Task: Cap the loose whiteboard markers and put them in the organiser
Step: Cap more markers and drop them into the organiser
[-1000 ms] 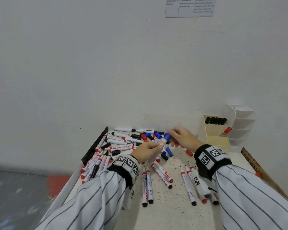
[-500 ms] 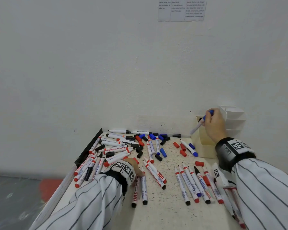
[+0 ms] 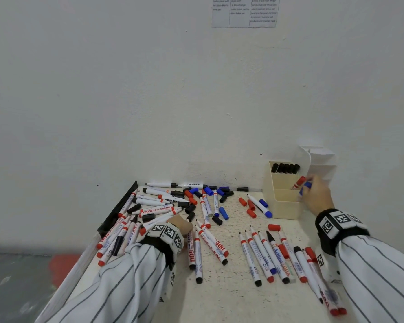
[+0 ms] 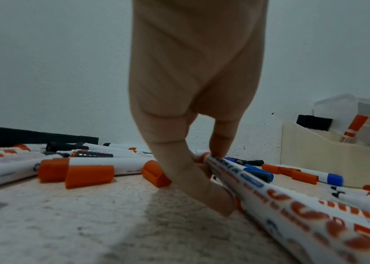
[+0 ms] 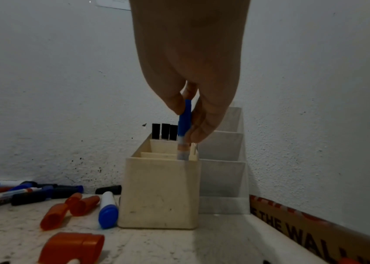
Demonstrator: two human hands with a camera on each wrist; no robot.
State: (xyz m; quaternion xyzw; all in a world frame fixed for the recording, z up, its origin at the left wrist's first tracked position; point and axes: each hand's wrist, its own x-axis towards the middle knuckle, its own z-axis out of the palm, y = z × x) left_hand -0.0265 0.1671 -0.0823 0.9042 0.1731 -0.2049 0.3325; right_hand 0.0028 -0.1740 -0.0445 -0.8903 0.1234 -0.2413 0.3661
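Observation:
My right hand [image 3: 307, 185] [image 5: 188, 123] pinches a blue-capped marker [image 3: 303, 190] [image 5: 185, 121] by its cap. It holds the marker upright, with the lower end inside the front compartment of the cream organiser [image 3: 282, 208] [image 5: 157, 192]. Black-capped markers [image 3: 285, 168] stand in the back compartment and a red-capped marker [image 3: 298, 183] leans in the middle one. My left hand [image 3: 182, 226] [image 4: 218, 171] is down on the table and pinches the end of a lying red-lettered marker [image 4: 281, 201] [image 3: 192, 252].
Several uncapped markers and loose red, blue and black caps [image 3: 191, 199] litter the far left of the table. A row of markers [image 3: 266, 255] lies near the front. A white tiered holder [image 3: 320, 164] stands behind the organiser. A black rail [image 3: 119, 210] edges the left side.
My right hand carried the blue-capped marker from the table's middle to the organiser and lowered it, upright, into the front compartment. My left hand dropped to the table and took a red marker.

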